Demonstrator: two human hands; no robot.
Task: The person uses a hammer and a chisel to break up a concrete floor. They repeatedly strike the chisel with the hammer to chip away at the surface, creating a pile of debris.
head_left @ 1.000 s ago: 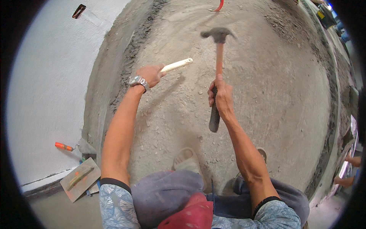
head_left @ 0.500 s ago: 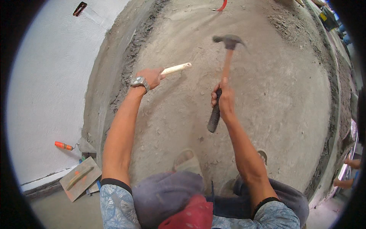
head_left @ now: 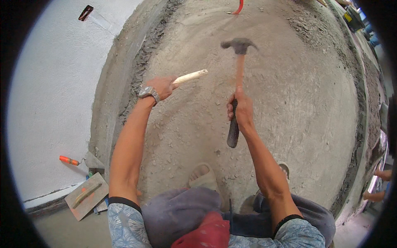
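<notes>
My left hand, with a metal watch on its wrist, is closed around a pale cream stick. The free end of the stick points right above the rough grey floor; its other end is hidden in my fist, so I cannot tell what kind of tool it is. In my right hand is a claw hammer, gripped at its black rubber handle. The hammer's dark head is up at the far end, slightly blurred, to the right of the stick and apart from it.
A wooden float and an orange-handled trowel lie at lower left by the white wall. Rubble lies at far right, and a red curved object at the far edge. Another person's arms show at the right.
The hammer has swung a little to the left and stands more upright. My left hand and the stick have barely moved.
</notes>
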